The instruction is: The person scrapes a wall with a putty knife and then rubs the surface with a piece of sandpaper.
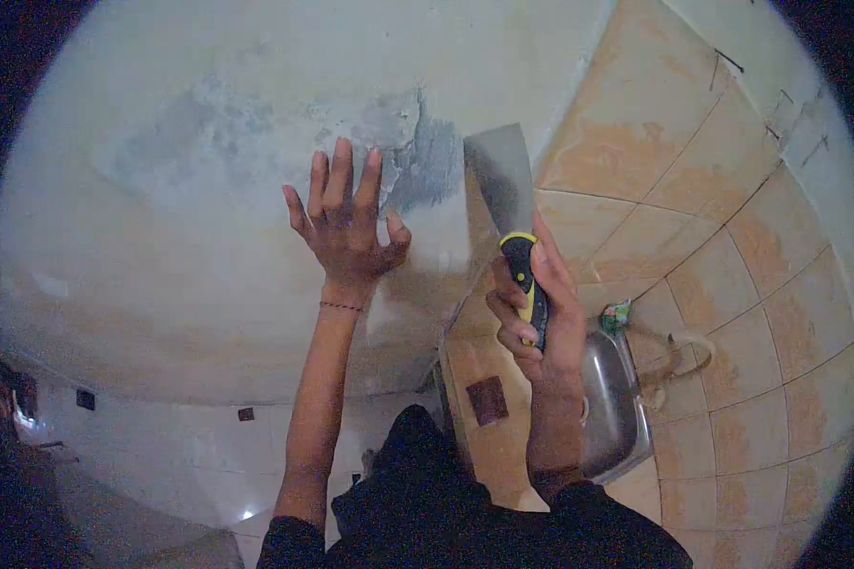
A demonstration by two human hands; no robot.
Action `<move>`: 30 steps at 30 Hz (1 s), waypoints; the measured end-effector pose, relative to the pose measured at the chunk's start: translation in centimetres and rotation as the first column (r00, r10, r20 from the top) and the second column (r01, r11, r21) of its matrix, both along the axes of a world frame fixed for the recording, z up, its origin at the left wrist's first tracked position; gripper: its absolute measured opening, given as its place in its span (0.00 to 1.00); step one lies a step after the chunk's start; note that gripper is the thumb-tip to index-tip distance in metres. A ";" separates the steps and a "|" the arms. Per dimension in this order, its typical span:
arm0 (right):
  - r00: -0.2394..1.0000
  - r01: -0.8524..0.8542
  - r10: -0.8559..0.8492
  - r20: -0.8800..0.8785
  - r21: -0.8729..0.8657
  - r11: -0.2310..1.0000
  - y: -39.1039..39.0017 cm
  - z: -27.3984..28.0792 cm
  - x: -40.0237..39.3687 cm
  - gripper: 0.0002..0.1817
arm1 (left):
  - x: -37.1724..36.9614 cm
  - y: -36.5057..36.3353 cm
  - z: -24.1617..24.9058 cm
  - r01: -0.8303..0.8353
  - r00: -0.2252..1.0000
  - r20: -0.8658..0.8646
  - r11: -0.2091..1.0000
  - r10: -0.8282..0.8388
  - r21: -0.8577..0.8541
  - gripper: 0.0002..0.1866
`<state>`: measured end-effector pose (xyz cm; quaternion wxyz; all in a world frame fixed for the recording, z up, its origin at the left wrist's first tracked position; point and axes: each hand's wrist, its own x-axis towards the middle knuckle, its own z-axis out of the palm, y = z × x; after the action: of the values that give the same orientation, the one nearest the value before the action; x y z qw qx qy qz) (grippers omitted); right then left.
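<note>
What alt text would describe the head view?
The right hand holds a putty knife upright beside a grey patch on a pale wall, where the left hand rests flat. A steel sink lies below.

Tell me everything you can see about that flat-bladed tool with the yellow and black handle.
The wide grey metal putty knife with a yellow and black handle has a flat, dull blade that widens toward its square upper edge. It stands nearly upright, blade up, next to a dark grey patch on the pale wall. The right hand grips the handle, fingers wrapped around it, so only the handle's upper part shows. Whether the blade touches the wall cannot be told.
</note>
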<state>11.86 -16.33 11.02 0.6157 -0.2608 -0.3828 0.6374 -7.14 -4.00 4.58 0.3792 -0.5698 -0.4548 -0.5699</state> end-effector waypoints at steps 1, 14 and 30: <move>1.000 -0.006 0.006 0.018 0.012 1.000 0.1 0.1 0.1 0.29 | 0.0 0.0 0.1 -0.003 1.000 0.000 1.000 0.003 0.004 0.31; 0.994 -0.096 0.098 -0.041 0.056 0.994 0.2 0.4 -0.3 0.34 | 0.5 -0.4 0.2 0.026 1.000 0.015 1.000 -0.026 0.017 0.32; 0.995 0.021 -0.031 0.097 0.106 0.994 -0.3 -1.1 -1.2 0.38 | 0.4 -0.6 0.5 0.044 0.999 0.010 0.999 -0.044 0.022 0.32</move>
<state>10.67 -16.59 9.89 0.6172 -0.2643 -0.4423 0.5947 -6.76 -4.63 5.07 0.3702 -0.5724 -0.4381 -0.5859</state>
